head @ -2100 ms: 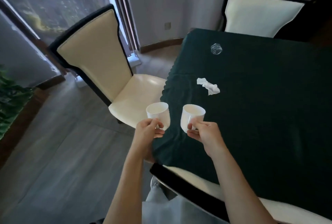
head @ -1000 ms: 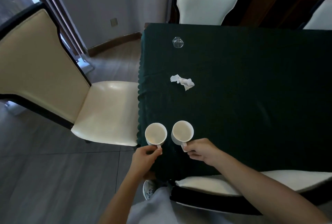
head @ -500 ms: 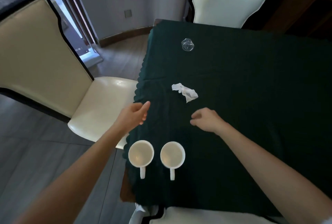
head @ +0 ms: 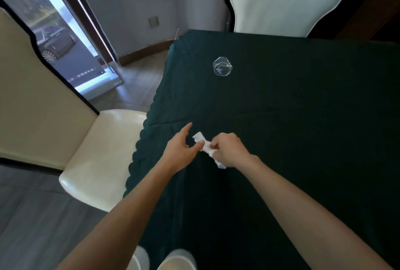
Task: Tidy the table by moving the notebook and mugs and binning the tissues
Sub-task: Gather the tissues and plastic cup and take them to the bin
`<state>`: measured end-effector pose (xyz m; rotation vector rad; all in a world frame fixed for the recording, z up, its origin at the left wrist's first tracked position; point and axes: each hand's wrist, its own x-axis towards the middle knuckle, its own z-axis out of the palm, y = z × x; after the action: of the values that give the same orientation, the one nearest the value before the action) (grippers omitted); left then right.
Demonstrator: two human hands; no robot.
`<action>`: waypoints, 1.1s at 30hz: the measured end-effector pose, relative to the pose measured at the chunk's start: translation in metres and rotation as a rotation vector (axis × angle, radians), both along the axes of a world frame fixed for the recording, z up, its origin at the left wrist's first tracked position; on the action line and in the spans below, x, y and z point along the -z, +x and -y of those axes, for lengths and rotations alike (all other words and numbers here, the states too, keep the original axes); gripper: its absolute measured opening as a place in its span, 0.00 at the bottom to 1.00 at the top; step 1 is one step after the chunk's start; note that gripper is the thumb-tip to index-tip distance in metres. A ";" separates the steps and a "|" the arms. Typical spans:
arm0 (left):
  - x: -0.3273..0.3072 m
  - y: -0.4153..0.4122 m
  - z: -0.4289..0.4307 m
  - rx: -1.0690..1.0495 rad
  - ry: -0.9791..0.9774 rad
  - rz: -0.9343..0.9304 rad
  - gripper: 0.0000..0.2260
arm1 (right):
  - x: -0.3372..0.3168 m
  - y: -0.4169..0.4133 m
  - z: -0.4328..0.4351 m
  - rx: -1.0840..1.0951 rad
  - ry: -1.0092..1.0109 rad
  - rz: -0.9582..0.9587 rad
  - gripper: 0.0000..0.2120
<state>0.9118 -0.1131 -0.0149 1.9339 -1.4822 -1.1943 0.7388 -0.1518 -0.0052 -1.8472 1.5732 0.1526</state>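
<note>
1. Near the table's (head: 303,100) left edge, both hands have left the mugs (head: 176,262), now standing at the near edge, and moved on to the tissue (head: 206,145).
2. The right hand (head: 229,150) is closed, pinching the tissue; the left hand (head: 181,150) is half open, its thumb touching the paper.
3. Mugs look placed; binning comes next, probably. No notebook or bin shows.

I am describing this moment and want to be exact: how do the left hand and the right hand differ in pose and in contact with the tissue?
The right hand is closed, its fingers pinching the crumpled tissue; the left hand is open, index finger stretched forward. The right hand covers the tissue's near part; the left hand's thumb only reaches its left edge, and contact there is unclear. Both are bare and held over the dark green tablecloth.
</note>
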 end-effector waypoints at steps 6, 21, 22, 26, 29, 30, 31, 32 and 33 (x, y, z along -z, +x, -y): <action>-0.002 -0.014 0.041 0.036 -0.006 -0.439 0.10 | -0.019 -0.014 0.058 0.262 0.110 0.576 0.07; 0.068 -0.037 0.104 -0.347 0.093 -0.927 0.08 | 0.036 -0.026 0.240 0.101 -0.504 0.067 0.13; 0.070 -0.035 0.105 -0.350 0.103 -0.953 0.08 | 0.041 -0.022 0.246 0.124 -0.491 0.053 0.13; 0.074 -0.029 0.103 -0.325 0.124 -0.984 0.09 | 0.051 -0.010 0.259 0.097 -0.507 0.012 0.13; 0.074 -0.027 0.102 -0.309 0.128 -0.996 0.10 | 0.046 -0.003 0.264 0.228 -0.522 0.135 0.13; 0.073 -0.027 0.102 -0.309 0.126 -1.000 0.10 | 0.045 -0.001 0.267 0.286 -0.512 0.187 0.13; 0.073 -0.027 0.101 -0.307 0.123 -1.004 0.10 | 0.043 0.000 0.269 0.329 -0.491 0.224 0.14; 0.073 -0.027 0.101 -0.304 0.120 -1.009 0.11 | 0.043 0.001 0.271 0.356 -0.457 0.252 0.16; 0.073 -0.027 0.101 -0.300 0.118 -1.015 0.11 | 0.044 0.002 0.274 0.375 -0.416 0.275 0.19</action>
<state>0.8850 -0.2145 -0.0883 1.1801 -0.5734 -1.7375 0.7404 -0.4257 -0.0487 -1.7318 1.8086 -0.6138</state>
